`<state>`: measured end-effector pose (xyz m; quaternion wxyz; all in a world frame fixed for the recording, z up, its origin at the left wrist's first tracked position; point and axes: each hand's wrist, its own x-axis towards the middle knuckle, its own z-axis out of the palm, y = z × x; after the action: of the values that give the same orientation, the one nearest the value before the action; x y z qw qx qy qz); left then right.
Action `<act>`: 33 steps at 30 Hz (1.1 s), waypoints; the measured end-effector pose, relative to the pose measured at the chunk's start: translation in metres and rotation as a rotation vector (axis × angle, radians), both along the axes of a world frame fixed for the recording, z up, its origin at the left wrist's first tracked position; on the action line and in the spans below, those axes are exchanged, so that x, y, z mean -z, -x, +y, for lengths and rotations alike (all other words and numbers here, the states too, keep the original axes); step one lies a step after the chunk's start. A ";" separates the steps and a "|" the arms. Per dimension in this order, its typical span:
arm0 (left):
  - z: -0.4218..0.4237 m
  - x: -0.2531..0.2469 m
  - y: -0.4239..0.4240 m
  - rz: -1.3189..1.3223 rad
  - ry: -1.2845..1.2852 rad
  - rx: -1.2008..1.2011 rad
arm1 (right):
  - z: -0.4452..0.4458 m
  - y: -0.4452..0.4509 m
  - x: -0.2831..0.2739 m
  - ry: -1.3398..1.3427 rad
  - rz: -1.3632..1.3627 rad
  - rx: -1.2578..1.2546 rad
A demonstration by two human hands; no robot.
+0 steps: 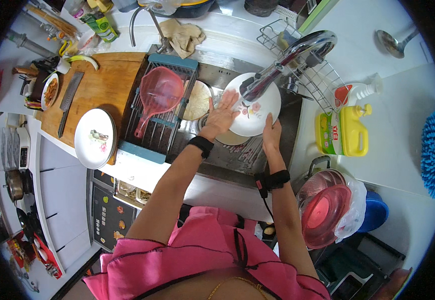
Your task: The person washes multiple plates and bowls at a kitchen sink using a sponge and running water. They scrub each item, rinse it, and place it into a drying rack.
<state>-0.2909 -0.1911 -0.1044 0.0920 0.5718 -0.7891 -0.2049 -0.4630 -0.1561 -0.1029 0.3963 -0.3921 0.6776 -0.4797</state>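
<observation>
A white plate [253,125] with a flower print is held tilted over the steel sink [217,161], under the chrome faucet [257,88]. My right hand [272,133] grips its right rim, thumb on top. Flat and with fingers spread, my left hand [220,117] lies at the plate's left side near the faucet's outlet, where water seems to run over the fingers. Partly hidden below the plate is another round dish [232,140]. Several chopsticks [247,152] lie on the sink bottom. Left of my left hand, a round dish [197,103] sits partly beneath the drying rack.
A drying rack [157,148] spans the sink's left side, bearing a pink water scoop [161,90]. Stacked plates [93,144] and a cleaver [71,97] are on the wooden cutting board [114,75]. To the right stand a yellow detergent jug [343,131] and red basins [326,213].
</observation>
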 end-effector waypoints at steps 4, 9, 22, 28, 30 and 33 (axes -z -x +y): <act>-0.004 0.027 -0.024 0.464 0.205 -0.252 | -0.003 -0.001 0.004 -0.111 -0.201 0.009; 0.010 0.007 -0.043 1.441 -0.847 -0.543 | -0.007 0.022 0.046 -0.265 -0.321 -0.046; 0.050 -0.012 -0.058 1.447 -0.774 -0.711 | -0.015 -0.026 -0.044 0.286 0.562 -0.380; 0.053 -0.009 -0.040 1.563 -0.702 -0.611 | -0.060 -0.057 -0.001 -0.164 -0.441 -0.146; 0.054 -0.013 -0.042 1.503 -0.701 -0.599 | -0.066 -0.068 -0.002 -0.246 -0.427 -0.136; 0.057 -0.020 -0.041 1.527 -0.683 -0.670 | -0.052 -0.084 -0.060 -0.242 0.035 -0.372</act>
<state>-0.2500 -0.1345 -0.0843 0.4710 0.4761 -0.2013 -0.7148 -0.3790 -0.2080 -0.0428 0.5103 -0.4681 0.6531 -0.3066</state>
